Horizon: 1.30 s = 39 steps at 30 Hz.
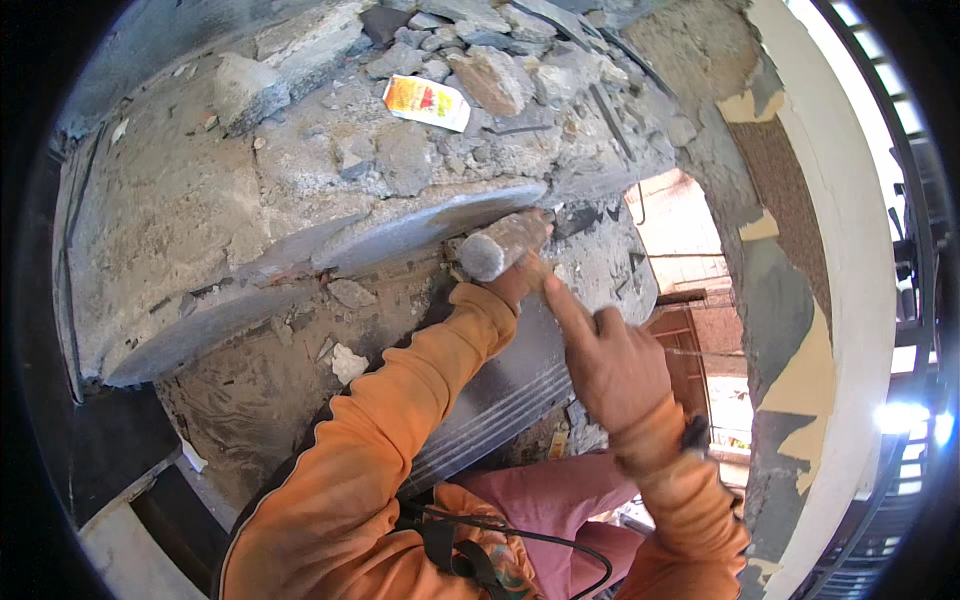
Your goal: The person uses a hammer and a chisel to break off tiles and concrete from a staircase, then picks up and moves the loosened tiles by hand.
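Right hand (622,370) and left hand (508,286) are both shown in the head view, the right one wrapped around the handle of a hammer (508,244), with one digit laid along it toward the head. The left hand is largely covered by the hammer head, so whether it is spread or pinching something cannot be told. The hammer is held near the middle of the scene, its head far and left of the right hand and overlapping the left hand from above. The head's long axis is slanted from near left to far right, one round face being turned to the near left; the handle is angled from the head toward the near right. Beyond it, a broken concrete ledge (190,220) is topped by rubble (490,80) and a white, orange and yellow packet (427,102). Between the forearms, a dark grooved panel (510,375) is seen.
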### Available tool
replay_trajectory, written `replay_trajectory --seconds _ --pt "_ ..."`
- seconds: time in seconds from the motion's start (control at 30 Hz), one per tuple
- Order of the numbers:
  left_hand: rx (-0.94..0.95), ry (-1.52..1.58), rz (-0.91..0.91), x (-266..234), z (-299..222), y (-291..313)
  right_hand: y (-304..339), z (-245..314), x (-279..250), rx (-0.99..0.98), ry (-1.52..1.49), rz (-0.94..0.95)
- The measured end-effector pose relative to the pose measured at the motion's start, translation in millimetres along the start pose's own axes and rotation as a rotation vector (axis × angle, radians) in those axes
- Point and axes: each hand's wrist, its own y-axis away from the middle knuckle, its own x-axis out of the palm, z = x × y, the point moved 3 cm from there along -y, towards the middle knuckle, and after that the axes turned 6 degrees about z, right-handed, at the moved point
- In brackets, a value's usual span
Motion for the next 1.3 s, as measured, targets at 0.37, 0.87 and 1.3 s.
replay_trajectory --seconds 0.37,0.87,1.3 --pt "0.050 -0.057 0.170 8 5 15 8 -7 13 0.035 -0.020 -0.074" --pt "-0.256 0.260 0.018 -3 -26 4 119 -10 76 0.334 -0.774 -0.379" --pt "-0.735 0.341 0.209 -14 -48 -13 49 -6 34 -0.020 -0.368 -0.336"
